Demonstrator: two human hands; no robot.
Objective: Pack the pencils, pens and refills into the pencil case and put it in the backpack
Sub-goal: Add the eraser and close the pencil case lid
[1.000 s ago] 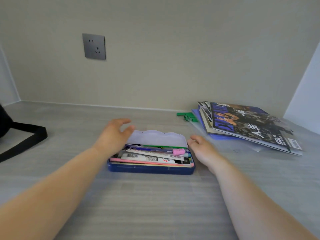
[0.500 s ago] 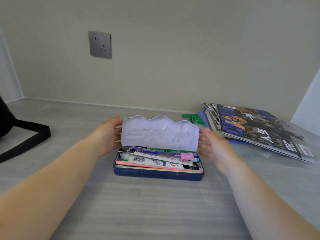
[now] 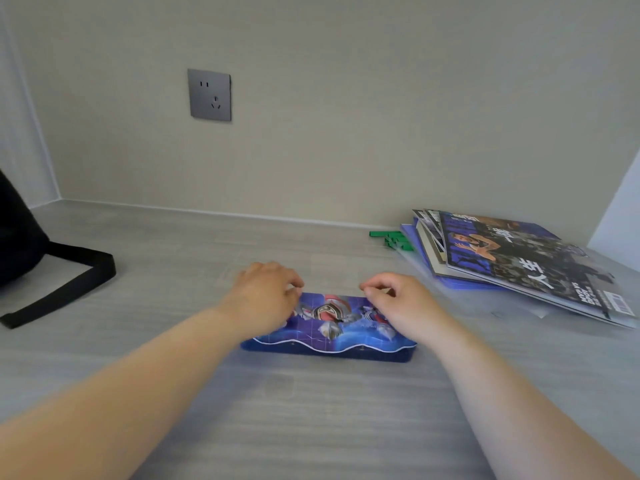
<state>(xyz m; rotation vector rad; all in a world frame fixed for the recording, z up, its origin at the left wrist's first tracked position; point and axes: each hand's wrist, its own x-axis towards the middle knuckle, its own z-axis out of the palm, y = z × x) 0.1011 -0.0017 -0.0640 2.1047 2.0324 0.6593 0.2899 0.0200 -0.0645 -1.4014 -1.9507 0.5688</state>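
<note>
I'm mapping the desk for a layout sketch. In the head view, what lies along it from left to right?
Backpack → strap → left hand → pencil case → right hand → magazines.

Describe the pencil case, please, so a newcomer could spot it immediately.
On the grey desk below the wall socket, between both hands, lies the pencil case. It alone is a flat blue tin with a wavy-edged cartoon lid, unlike the magazines further right.
</note>
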